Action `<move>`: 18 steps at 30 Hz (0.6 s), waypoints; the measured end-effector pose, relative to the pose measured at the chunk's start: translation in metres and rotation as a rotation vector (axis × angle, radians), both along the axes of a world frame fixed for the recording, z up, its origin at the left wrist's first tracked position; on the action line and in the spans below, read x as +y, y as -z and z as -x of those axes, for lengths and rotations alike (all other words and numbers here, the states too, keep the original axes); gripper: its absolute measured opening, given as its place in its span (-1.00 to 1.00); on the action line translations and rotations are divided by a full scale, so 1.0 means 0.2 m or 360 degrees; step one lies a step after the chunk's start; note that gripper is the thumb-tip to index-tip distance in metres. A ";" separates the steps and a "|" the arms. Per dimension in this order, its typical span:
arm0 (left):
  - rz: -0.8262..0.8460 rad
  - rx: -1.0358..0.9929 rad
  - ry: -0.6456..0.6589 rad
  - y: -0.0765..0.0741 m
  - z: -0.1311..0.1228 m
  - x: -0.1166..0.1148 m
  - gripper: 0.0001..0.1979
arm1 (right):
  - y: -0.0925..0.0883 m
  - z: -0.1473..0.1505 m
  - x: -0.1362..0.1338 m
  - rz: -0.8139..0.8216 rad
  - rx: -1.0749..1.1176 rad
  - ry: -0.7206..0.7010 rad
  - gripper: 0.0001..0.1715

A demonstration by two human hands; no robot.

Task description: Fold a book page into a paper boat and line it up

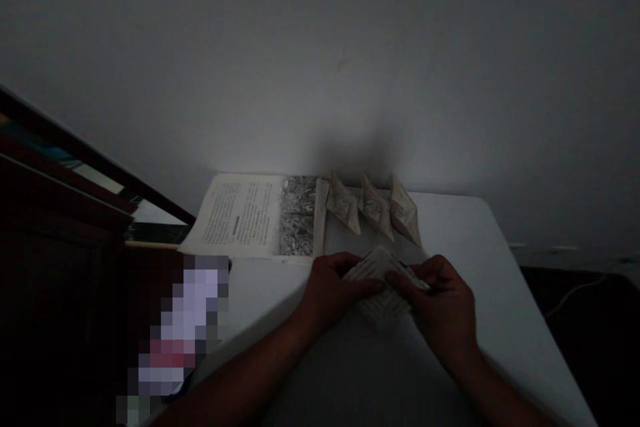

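A folded sheet of printed paper (381, 310), roughly diamond-shaped, is held between both hands over the near part of the table. My left hand (336, 285) grips its left side, the thumb lying across the front. On the right side, my right hand (443, 297) pinches the paper near its edge, thumb pressed on the face. Beyond the hands stand three folded paper boats in a row: a left boat (343, 203), a middle boat (377, 208) and a right boat (404, 209). The fingers behind the paper are partly hidden.
An open book (240, 217) with a dark picture page lies at the table's back left, against the wall. The white table (460, 227) ends at the right. A pixelated object (175, 327) lies at its left edge, near dark wooden furniture (60, 213).
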State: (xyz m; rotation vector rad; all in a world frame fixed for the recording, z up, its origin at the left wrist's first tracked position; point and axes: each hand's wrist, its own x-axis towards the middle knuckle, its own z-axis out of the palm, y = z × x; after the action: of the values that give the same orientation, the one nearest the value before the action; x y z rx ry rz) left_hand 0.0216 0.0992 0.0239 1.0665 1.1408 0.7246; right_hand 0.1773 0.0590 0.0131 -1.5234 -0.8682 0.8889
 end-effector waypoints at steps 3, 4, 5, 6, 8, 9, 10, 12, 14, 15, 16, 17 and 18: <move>0.0010 -0.0022 -0.0003 0.00 0.00 0.00 -0.71 | -0.02 0.00 0.00 0.0122 0.0192 -0.0083 -0.50; -0.0004 -0.0028 0.0005 0.00 0.01 0.00 -0.71 | -0.02 0.00 0.01 0.0159 0.0260 -0.0143 -0.45; -0.0022 -0.0028 0.0008 0.00 0.01 0.00 -0.71 | -0.03 0.00 0.01 0.0185 0.0307 -0.0213 -0.41; -0.0041 -0.0020 0.0007 0.00 0.01 0.00 -0.71 | -0.03 0.00 0.01 0.0203 0.0332 -0.0285 -0.39; -0.0066 -0.0002 0.0000 0.00 0.01 0.01 -0.71 | -0.03 -0.01 0.01 0.0232 0.0345 -0.0415 -0.41; -0.0068 0.0003 0.0002 0.00 0.01 0.01 -0.71 | -0.03 -0.02 0.01 0.0242 0.0349 -0.0459 -0.43; -0.0065 0.0001 0.0006 0.00 0.01 0.00 -0.71 | -0.03 -0.02 0.01 0.0249 0.0358 -0.0486 -0.44; -0.0054 -0.0025 0.0020 0.00 0.02 0.00 -0.71 | -0.02 -0.03 0.02 0.0264 0.0387 -0.0506 -0.46; -0.0046 -0.0064 0.0040 0.00 0.02 0.00 -0.71 | -0.02 -0.03 0.02 0.0270 0.0411 -0.0489 -0.47; -0.0043 -0.0081 0.0049 0.01 0.02 0.00 -0.70 | -0.02 -0.03 0.02 0.0271 0.0413 -0.0468 -0.48; -0.0042 -0.0092 0.0056 0.01 0.02 0.01 -0.70 | -0.02 -0.03 0.02 0.0270 0.0411 -0.0445 -0.48; -0.0040 -0.0096 0.0063 0.01 0.03 0.01 -0.70 | -0.02 -0.04 0.02 0.0269 0.0405 -0.0425 -0.49; -0.0041 -0.0093 0.0065 0.01 0.03 0.01 -0.70 | -0.02 -0.04 0.02 0.0269 0.0396 -0.0414 -0.49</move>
State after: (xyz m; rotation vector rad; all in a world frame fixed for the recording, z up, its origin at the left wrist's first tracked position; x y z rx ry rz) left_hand 0.0158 0.1012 0.0211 1.0804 1.0591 0.7352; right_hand 0.1843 0.0626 0.0162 -1.4224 -0.8354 1.3408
